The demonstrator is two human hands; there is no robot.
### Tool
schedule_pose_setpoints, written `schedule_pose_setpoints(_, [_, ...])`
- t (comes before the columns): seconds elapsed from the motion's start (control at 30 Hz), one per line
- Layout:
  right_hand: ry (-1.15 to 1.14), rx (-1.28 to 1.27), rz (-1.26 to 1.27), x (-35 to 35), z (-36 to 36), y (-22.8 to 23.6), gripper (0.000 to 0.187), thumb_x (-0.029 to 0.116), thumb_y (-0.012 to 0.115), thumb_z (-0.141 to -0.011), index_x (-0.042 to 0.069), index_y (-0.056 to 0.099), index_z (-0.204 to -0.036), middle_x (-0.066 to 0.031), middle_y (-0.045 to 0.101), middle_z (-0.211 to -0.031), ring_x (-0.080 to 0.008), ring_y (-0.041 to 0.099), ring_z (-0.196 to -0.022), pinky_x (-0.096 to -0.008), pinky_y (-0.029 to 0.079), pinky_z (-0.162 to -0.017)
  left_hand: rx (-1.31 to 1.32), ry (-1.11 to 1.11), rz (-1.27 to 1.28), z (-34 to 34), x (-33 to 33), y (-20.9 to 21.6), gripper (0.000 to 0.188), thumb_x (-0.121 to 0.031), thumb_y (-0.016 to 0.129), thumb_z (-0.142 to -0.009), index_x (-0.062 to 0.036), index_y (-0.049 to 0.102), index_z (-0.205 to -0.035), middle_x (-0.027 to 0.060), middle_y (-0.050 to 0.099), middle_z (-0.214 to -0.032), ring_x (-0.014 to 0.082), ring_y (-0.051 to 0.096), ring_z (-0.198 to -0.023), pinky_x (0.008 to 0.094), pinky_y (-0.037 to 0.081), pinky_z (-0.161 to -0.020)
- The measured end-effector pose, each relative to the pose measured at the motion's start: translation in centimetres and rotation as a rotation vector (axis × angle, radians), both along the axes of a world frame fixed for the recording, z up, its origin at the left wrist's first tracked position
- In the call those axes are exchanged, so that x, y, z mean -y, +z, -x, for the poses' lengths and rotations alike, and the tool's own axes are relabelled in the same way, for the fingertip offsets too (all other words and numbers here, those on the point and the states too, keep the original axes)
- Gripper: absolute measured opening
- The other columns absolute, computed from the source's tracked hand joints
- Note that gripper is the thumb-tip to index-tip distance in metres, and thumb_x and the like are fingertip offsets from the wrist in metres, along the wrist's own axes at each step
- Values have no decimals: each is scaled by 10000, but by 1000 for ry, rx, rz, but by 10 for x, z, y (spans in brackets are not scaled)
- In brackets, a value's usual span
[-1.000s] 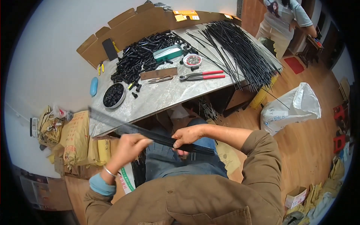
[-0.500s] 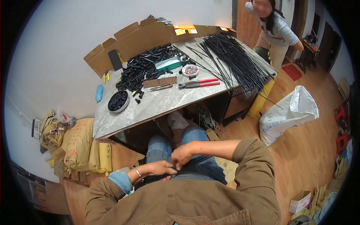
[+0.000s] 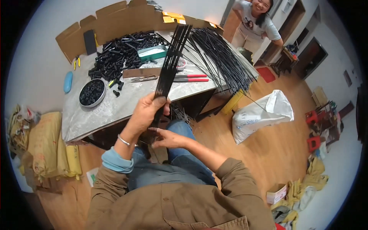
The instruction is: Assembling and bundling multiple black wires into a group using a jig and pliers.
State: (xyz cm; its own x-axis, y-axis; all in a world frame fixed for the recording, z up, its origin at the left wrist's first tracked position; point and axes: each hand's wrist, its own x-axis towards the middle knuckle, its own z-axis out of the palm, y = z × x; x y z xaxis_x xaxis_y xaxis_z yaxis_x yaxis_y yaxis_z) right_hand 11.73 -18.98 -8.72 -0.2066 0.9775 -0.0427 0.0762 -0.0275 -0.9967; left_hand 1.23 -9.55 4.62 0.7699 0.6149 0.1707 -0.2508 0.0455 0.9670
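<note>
A bundle of thin black rods (image 3: pixel 168 71) stands tilted in front of me, its upper end reaching across the table in the view. My left hand (image 3: pixel 145 111) is closed round its lower part, the thumb pressed flat along the rods. Lower down, my right hand (image 3: pixel 168 138) has its fingers curled at the bundle's bottom end, over my lap; its fingertips are partly hidden. Behind the bundle, red-handled pincers (image 3: pixel 190 78) and a pair of snips (image 3: pixel 144 78) lie on the grey table (image 3: pixel 115 109).
A heap of short black tubular parts (image 3: pixel 119 53), a round tin of small black pieces (image 3: pixel 92 93), a green box (image 3: pixel 152 53) and a pile of long black rods (image 3: pixel 226 61) cover the table. A white sack (image 3: pixel 260 117) stands right. A person (image 3: pixel 255 27) stands behind.
Both hands have come up from my lap, and the black rods now rise upright in my left hand. The view has turned right, and the person at the back has shifted posture.
</note>
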Motion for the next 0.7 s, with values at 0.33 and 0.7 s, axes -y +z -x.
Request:
schedule_pose_setpoints(0.33, [445,483,458,41,40,-93,354,310,577,-933,10,574,-1121,-134,633,-1007,-238,570,-1007,-365,433,-913,136,318,418,74,60,-131,275,-307,540,-970,-35,575,-968,48,606,-763,141,612,-716,274,513,-691])
schedule_pose_setpoints(0.7, [757,482,445,54,30,-90,449,324,641,-877,14,558,-1193,-132,627,-1137,-260,560,-1079,-377,447,-917,83,108,292,56,54,-70,314,-280,527,-978,7,547,-1104,63,624,-924,137,623,-827,280,521,-749])
